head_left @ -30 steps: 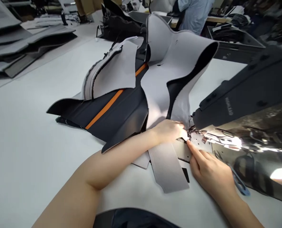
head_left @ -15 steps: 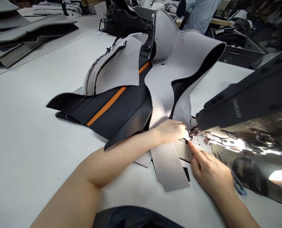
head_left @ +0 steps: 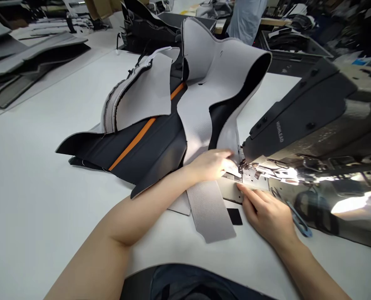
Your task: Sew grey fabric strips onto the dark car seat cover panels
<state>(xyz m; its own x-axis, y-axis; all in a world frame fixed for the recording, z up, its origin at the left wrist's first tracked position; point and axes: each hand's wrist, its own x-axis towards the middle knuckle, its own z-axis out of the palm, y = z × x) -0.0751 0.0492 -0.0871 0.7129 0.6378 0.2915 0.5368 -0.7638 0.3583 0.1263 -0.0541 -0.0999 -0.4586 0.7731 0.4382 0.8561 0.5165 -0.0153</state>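
A wide white worktable (head_left: 32, 187) fills the view, and right at the near edge a dark rounded shape (head_left: 179, 285) pokes in at the bottom. Just beyond it, the right hand (head_left: 266, 214) lies palm down on the table, fingers together, index fingertip pressing the grey fabric strip (head_left: 212, 208) just before the needle area. A blue-handled tool (head_left: 298, 218) sits just beside that hand, under the machine. The left hand (head_left: 212, 164) comes in across the strip, fingers curled and pressing the fabric edge flat right at the presser foot (head_left: 243, 166), touching the work. The black sewing machine head (head_left: 301, 112) looms on the right, brightly lit underneath. Behind the hands the big seat cover piece (head_left: 160, 125) rears up, grey backing outward, black face with an orange stripe (head_left: 132, 143). Farther back, stacked grey panels (head_left: 23, 58) on the left, and a person in a light blue top (head_left: 246, 16) at the far bench.
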